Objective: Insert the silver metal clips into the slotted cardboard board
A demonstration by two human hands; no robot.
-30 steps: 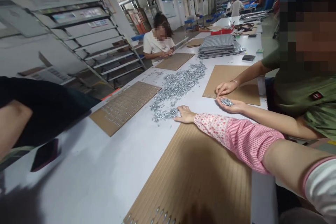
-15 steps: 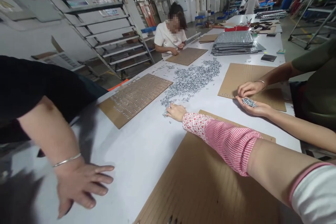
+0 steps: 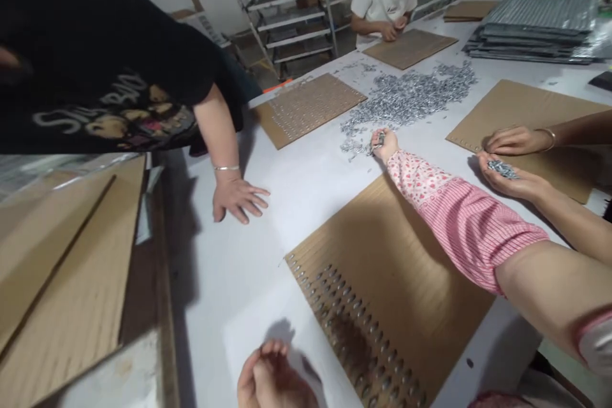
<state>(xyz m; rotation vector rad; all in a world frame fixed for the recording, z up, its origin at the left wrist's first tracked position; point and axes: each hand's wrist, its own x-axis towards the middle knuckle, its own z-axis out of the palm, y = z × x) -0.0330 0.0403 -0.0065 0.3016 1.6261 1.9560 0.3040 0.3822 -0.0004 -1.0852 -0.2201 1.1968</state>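
Observation:
My right hand [image 3: 385, 143], at the end of a pink patterned sleeve, is closed around small silvery metal pieces at the near edge of a loose pile of them [image 3: 406, 97]. At the bottom edge my left hand [image 3: 276, 377] has its fingers curled in; whatever may be inside is hidden. Beside it lies a brown cardboard sheet [image 3: 382, 236], its near left part set with rows of the same metal pieces. My right forearm reaches over the sheet's far right side.
A co-worker's spread hand [image 3: 239, 197] rests on the white table [image 3: 205, 261] at left. At right, another person's hands [image 3: 516, 175] hold metal pieces over a cardboard sheet [image 3: 521, 105]. A third person works behind. Stacked grey sheets [image 3: 535, 29] stand at the back right.
The view has swung down and left, bringing my left hand and the rows on the near sheet into sight. My right hand, fingers down on the pile's edge before, is now turned and closed around pieces.

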